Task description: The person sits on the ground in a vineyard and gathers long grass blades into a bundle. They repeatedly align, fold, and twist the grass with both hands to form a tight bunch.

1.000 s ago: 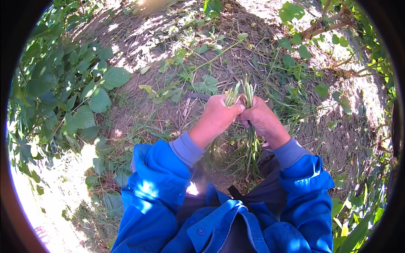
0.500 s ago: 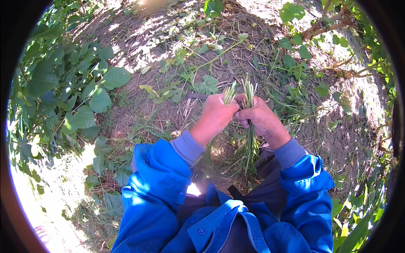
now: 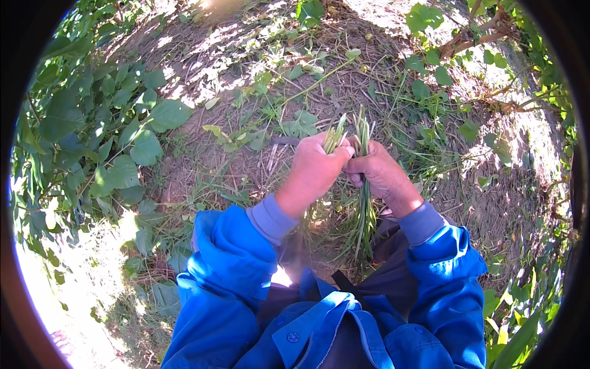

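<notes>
My left hand (image 3: 312, 171) is closed around a small bunch of pale green grass stalks (image 3: 334, 136), whose cut-looking ends poke up above the thumb. Right beside it, my right hand (image 3: 382, 171) grips a fuller bunch of long green grass stalks (image 3: 365, 212). That bunch stands nearly upright, its pale ends above the fist and its leafy blades hanging down below. The thumbs of both hands meet or almost meet between the two bunches. Most of the fingers of my left hand are hidden behind its back.
Broad-leaved green plants (image 3: 147, 146) crowd the left side. A woody branch (image 3: 482, 38) with leaves reaches in at the upper right. Dry stems and weeds litter the brown soil (image 3: 203, 154). A dark curved strip (image 3: 286, 140) lies on the ground just beyond my left hand.
My left hand has shifted and turned slightly, and more of its stalk ends show above the thumb. My right hand and its bunch stay nearly still.
</notes>
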A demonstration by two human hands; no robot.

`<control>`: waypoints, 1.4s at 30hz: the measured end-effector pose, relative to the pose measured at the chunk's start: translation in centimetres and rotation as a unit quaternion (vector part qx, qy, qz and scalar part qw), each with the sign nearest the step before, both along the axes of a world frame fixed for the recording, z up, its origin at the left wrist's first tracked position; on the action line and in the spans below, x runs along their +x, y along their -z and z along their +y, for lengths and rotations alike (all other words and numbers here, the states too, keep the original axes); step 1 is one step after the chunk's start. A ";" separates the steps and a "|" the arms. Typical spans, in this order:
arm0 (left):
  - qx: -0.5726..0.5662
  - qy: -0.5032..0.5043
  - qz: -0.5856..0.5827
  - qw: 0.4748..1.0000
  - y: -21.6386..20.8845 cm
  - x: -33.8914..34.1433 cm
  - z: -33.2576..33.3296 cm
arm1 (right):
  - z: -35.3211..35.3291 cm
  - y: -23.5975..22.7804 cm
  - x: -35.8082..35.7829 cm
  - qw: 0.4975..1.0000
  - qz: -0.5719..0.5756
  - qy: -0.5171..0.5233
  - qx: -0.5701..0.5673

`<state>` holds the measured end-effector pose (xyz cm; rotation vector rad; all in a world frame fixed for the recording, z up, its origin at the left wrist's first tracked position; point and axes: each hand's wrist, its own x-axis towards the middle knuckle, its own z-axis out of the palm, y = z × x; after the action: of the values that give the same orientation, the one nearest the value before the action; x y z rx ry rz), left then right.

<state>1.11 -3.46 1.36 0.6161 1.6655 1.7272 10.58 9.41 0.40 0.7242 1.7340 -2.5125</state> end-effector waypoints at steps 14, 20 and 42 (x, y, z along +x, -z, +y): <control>-0.003 0.038 -0.023 0.999 0.5 -0.2 0.2 | -0.4 0.0 0.1 1.000 0.014 -0.014 0.016; 0.001 0.056 -0.040 0.998 0.3 -0.2 0.1 | -0.5 0.0 0.2 0.999 -0.002 -0.035 0.028; 0.017 -0.019 -0.104 0.994 -0.6 -2.3 -0.7 | -0.2 0.0 0.2 0.996 0.065 -0.032 -0.043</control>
<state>-1.22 -4.16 1.95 0.4064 1.5139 1.7840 10.77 9.17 0.44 0.5019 1.6443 -2.6253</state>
